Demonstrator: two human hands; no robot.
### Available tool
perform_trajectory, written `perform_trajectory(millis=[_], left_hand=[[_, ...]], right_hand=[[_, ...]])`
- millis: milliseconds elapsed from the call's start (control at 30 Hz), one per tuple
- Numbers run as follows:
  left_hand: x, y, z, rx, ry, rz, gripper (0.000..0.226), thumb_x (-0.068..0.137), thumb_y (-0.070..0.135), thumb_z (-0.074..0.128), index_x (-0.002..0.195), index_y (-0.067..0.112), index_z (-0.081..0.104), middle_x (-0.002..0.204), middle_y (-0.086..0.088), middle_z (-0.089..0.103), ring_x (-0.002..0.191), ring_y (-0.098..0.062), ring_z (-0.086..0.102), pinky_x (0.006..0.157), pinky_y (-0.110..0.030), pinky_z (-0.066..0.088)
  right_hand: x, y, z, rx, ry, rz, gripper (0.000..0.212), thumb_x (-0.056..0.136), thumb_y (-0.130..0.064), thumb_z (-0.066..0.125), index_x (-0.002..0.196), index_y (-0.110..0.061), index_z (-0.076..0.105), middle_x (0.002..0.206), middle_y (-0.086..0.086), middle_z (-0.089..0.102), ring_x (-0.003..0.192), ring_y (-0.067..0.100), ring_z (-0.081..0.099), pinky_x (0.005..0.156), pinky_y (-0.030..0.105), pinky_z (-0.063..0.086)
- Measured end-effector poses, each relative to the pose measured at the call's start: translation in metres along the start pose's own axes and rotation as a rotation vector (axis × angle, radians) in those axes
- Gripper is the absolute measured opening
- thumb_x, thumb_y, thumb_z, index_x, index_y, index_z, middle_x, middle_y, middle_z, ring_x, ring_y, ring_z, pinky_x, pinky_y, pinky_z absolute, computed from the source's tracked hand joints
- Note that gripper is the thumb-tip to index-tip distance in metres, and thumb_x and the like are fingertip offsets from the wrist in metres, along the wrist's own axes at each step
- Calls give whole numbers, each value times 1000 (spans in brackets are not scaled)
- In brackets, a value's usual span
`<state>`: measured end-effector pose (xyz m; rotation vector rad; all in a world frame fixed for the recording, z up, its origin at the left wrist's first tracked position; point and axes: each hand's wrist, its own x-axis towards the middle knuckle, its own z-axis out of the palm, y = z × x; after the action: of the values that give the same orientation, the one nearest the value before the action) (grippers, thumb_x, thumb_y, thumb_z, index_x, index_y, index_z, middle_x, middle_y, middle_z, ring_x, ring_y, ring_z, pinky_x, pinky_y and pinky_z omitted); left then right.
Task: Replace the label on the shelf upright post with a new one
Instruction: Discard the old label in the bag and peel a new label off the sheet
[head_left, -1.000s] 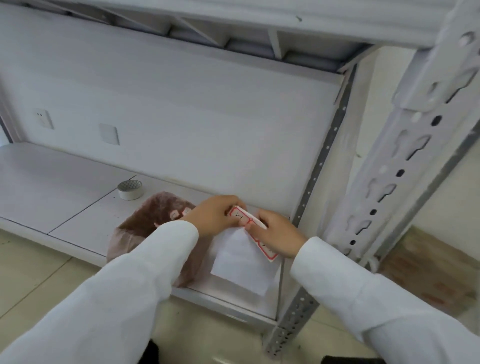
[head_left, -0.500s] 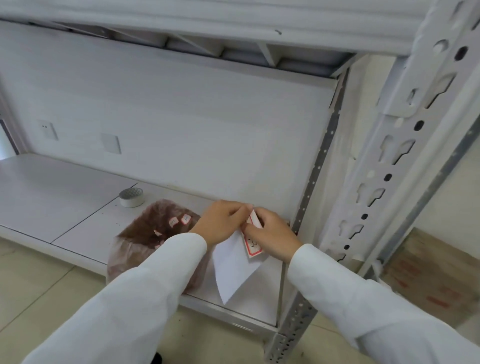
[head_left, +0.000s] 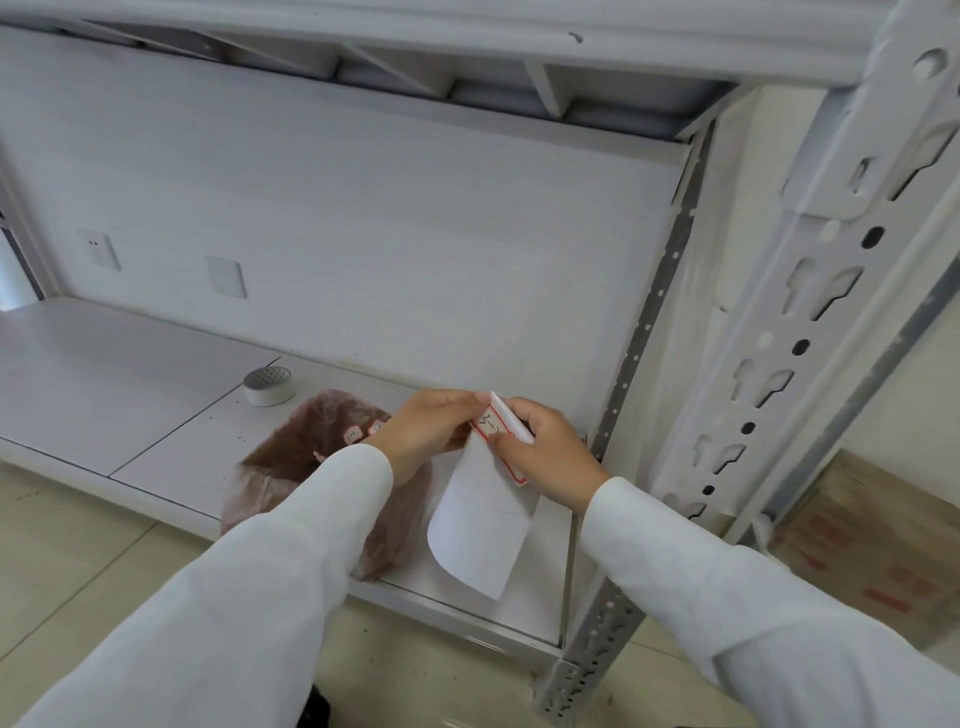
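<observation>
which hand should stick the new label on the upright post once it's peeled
Right, probably. The right hand already pinches the red-bordered label and is nearer the upright post; the left hand pinches the backing paper.

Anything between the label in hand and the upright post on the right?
Nothing visible. Both the left hand and right hand hold the red-bordered label with its white backing sheet hanging below; open air separates it from the upright post to the right.
</observation>
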<state>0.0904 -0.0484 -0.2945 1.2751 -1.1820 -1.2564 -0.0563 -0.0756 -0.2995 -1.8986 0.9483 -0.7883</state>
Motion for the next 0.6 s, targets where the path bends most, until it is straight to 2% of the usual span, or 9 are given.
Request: perform_trajectory(millis=[67,133,233,300,400,467,533,600], left_hand=[[0,0,-3,-71,-3,-28,28,95,22,46,105,5,66,93,-8,69,81,-15,65,66,-14,53],[1,-2,-5,-51,33,-28,25,94,23,49,95,9,70,86,-3,71,79,-15,66,68,-17,52],[4,-4,-9,106,224,8,28,92,20,49,72,17,68,71,4,68,71,-13,61,71,-22,47],[6,-5,-16,120,293,25,25,92,23,50,75,17,68,77,3,69,75,-14,62,82,-30,48],[1,-5,-22,136,212,15,19,85,35,62,84,17,71,88,4,72,86,-12,66,88,-31,49],[-1,-7,-21,131,159,10,18,80,31,69,86,14,71,88,1,72,84,-12,66,87,-26,51],[-2,-8,-21,124,132,15,18,78,26,72,88,11,71,85,0,72,78,-9,66,78,-20,51],[-2,-9,-24,149,147,14,12,77,25,73,82,14,71,75,6,71,67,0,64,67,-14,48]], right_hand=[[0,0,0,36,11,23,22,87,-7,55,92,-27,61,81,-9,62,73,8,58,65,17,47],[-2,-1,0,35,19,31,23,86,-6,54,93,-27,62,81,-12,63,72,3,58,62,12,45],[-3,0,0,-28,20,49,15,85,-7,54,95,-13,64,83,0,62,70,12,55,58,19,43],[-2,2,1,-74,10,63,15,85,-9,54,98,-5,61,87,9,62,70,16,53,57,23,41],[-1,4,2,-90,8,81,17,85,-10,54,100,-6,61,92,13,64,73,17,54,62,27,42],[0,5,2,-84,7,95,16,85,-11,54,99,-9,61,87,6,61,73,17,55,61,27,43],[1,6,4,-88,0,98,14,86,-11,54,97,-12,61,84,2,60,72,16,55,61,26,43],[1,6,5,-100,-11,89,11,86,-12,54,93,-17,61,83,-1,60,71,14,55,61,24,43]])
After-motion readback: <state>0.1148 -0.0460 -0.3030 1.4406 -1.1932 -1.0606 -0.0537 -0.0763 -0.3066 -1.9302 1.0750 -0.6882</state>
